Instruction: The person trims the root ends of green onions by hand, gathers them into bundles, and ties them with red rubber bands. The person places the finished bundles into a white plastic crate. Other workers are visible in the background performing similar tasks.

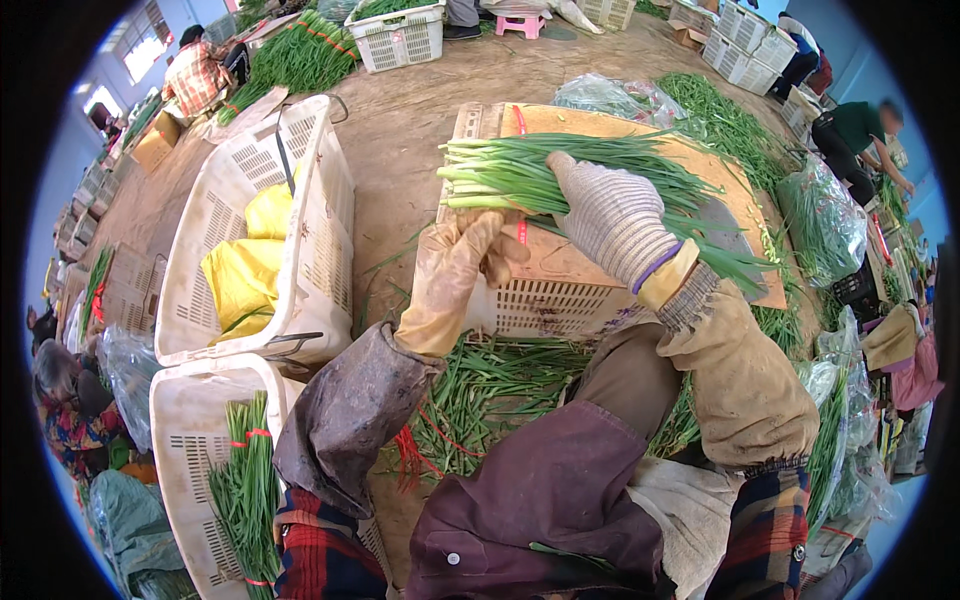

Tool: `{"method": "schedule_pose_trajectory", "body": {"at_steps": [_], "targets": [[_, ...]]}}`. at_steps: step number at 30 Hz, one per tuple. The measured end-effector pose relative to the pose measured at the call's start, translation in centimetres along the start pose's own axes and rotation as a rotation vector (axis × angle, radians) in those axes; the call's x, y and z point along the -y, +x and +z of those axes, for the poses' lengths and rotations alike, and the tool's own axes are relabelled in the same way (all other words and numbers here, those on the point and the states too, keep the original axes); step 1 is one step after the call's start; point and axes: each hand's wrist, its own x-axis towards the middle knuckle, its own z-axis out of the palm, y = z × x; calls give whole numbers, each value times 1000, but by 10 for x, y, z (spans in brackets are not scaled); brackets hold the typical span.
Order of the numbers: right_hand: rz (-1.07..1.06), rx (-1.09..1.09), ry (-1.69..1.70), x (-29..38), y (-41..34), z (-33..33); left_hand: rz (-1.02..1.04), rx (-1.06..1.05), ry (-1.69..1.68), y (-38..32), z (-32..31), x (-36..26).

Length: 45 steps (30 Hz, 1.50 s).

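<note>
A loose bunch of green leafy stalks, perhaps garlic chives (517, 176), lies across a wooden board (600, 120) set on an upturned white plastic crate (540, 304). On top of the bunch rests my right hand (611, 206), in a striped knit glove, its fingers closed around the leaves. My left hand (469, 247), in a stained rubber glove, is at the near edge of the pale stalk ends, fingers curled; whether it pinches a stalk cannot be told. Red ties (521, 232) show on the board on both sides of the bunch. A dark flat plate (724, 225) lies partly under the leaf tips.
At left stand a white crate (169, 300) with yellow bags (244, 277) and another crate (161, 435) holding tied green bundles (251, 480). Cut leaves (487, 390) and red ties (409, 454) lie below the board. Bagged greens (825, 217) and a person (855, 139) are at right.
</note>
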Motion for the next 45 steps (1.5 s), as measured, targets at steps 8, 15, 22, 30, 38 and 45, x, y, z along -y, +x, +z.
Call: {"method": "schedule_pose_trajectory", "body": {"at_steps": [8,15,22,30,38,45], "targets": [[-52,80,52,13,-3,-3,-109,126,283,-19,8,0],[-78,177,94,25,-11,-9,-136,79,260,-28,18,5],[-32,119,76,9,-13,-4,-136,60,266,-45,15,14],[-59,210,131,11,-30,13,-295,314,217,-63,22,21],[-45,153,322,-1,-43,12,-329,136,552,-58,-19,-1],[-363,231,677,3,-36,0,158,166,53,-26,-27,-29]]}}
